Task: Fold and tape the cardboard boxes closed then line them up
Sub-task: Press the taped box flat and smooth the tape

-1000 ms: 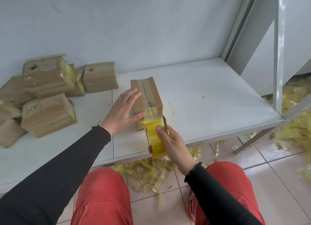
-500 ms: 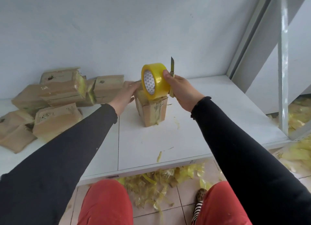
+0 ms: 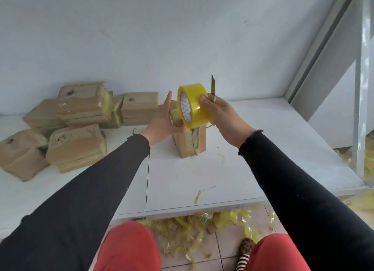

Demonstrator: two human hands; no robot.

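Note:
A small cardboard box (image 3: pixel 190 144) stands upright in the middle of the white table (image 3: pixel 253 159). My left hand (image 3: pixel 164 118) lies against its top left side with straight fingers. My right hand (image 3: pixel 224 116) grips a yellow tape roll (image 3: pixel 192 106) over the box's top, together with a utility knife (image 3: pixel 213 86) whose blade points up. Tape runs from the roll down the box's front face.
Several taped cardboard boxes (image 3: pixel 77 143) lie in a loose heap at the table's left, by the wall. Yellow tape scraps (image 3: pixel 188 230) litter the floor below the table's front edge. A metal frame post (image 3: pixel 362 108) stands at the right.
My right hand pulled the tape roll from the table's front edge up over the box, which now stands upright. My left hand moved from the box's side to its top.

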